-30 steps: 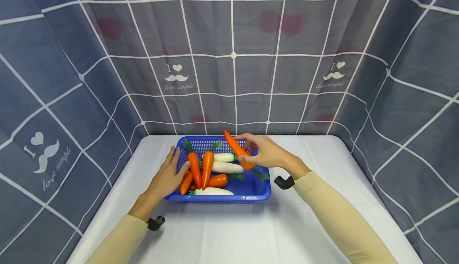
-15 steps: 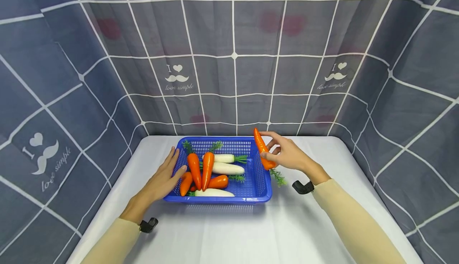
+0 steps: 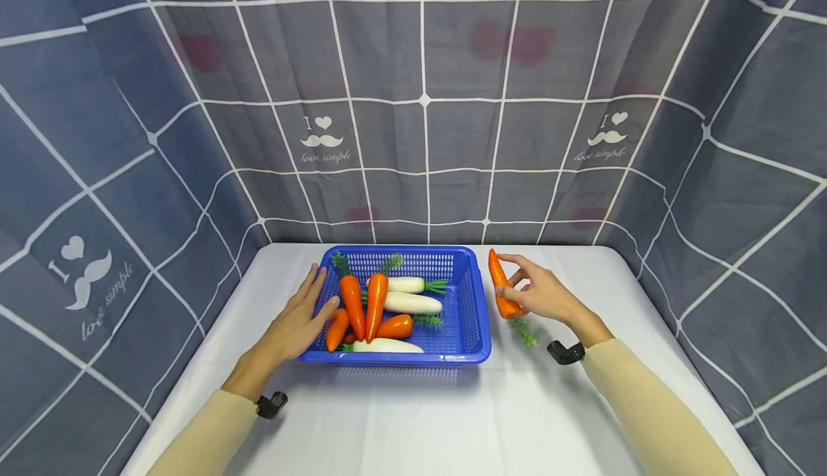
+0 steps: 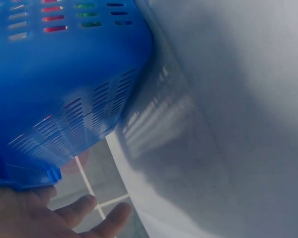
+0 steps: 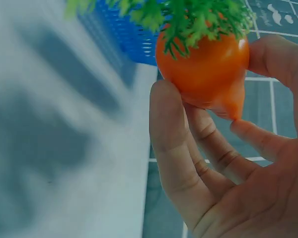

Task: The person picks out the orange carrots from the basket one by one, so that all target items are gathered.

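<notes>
Between the thumb and fingers of my right hand (image 3: pixel 543 291) is an orange carrot (image 3: pixel 501 286), held just right of the blue basket (image 3: pixel 474 304). Its tip points up and away, and its green leafy top (image 5: pixel 188 20) hangs toward me. My left hand (image 3: pixel 293 322) rests with straight fingers along the basket's left rim; in the left wrist view those fingers (image 4: pixel 74 210) lie under the rim's corner. Inside the basket are several carrots (image 3: pixel 376 307) at the left, some overlapping, and several white radishes (image 3: pixel 413 304) with green tops.
A white cloth (image 3: pixel 426 418) covers the table under the basket. Dark grid-patterned curtains (image 3: pixel 452 138) enclose the table at the back and both sides. Each wrist wears a small black camera (image 3: pixel 566 352).
My right hand has carried the carrot from above the basket over its right rim, out to the right and lower. The left hand stays at the basket's left side.
</notes>
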{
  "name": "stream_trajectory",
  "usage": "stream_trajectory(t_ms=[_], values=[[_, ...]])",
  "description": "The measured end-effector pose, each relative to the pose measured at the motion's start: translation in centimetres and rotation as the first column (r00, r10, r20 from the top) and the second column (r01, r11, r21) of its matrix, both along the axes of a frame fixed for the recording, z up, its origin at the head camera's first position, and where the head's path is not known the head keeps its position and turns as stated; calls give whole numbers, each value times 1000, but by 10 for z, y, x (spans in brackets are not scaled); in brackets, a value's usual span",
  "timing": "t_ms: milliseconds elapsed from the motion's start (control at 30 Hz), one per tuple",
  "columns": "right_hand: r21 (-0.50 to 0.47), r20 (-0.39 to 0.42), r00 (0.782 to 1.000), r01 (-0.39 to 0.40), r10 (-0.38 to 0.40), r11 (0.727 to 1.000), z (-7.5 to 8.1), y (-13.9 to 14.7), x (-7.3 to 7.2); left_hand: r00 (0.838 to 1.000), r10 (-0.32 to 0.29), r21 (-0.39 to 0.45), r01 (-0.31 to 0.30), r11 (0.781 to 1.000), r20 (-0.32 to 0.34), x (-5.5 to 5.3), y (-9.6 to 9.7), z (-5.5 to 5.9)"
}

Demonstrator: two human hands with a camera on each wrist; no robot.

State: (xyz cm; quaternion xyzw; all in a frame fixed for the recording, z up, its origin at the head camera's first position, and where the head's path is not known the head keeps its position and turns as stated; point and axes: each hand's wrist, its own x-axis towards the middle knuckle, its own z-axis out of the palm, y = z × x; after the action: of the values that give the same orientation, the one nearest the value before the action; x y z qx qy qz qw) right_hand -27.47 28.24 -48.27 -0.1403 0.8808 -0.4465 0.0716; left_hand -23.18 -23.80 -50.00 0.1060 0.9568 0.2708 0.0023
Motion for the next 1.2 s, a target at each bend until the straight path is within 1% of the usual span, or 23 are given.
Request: stream_trajectory(t_ms=[233,467,533,633,667,767,867,900,1000,1067,1200], values=[[58,9,1000,29,-30,998,-22,6,0,1000,1,-7,-1,1000,0,0,0,1],[148,57,997,52,-61,988,-40,2,1,1000,3,2,-3,1000,-3,0,-1,-1],[183,53,997,50,-60,982,-44,1,2,1000,2,4,-1,1000,-3,-1,-2,-1],[215,37,999,31,-40,976,-48,2,2,1000,0,4,0,1000,-5,-1,-2,-2],[200,6,1000,2,-3,980,-61,10,-4,1000,0,5,0,1000,-5,-2,-2,-2],[213,9,1000,-7,5,977,-61,12,-4,1000,-2,6,2,1000,-4,-3,-2,-3],[247,19,999,22,-27,969,-58,9,-1,1000,-4,7,4,1000,-5,-4,-1,-3],[287,44,997,49,-64,957,-45,2,6,1000,-6,7,6,1000,-4,-4,-1,-3],[325,40,995,71,-89,943,-44,-1,8,1000,-8,9,8,1000,-6,-3,-1,-2],[346,33,995,75,-92,935,-44,-2,9,1000,-8,10,8,1000,-8,-2,-1,-2],[349,26,996,74,-89,934,-44,-2,9,1000,-3,8,3,1000,-6,-2,-1,-2]])
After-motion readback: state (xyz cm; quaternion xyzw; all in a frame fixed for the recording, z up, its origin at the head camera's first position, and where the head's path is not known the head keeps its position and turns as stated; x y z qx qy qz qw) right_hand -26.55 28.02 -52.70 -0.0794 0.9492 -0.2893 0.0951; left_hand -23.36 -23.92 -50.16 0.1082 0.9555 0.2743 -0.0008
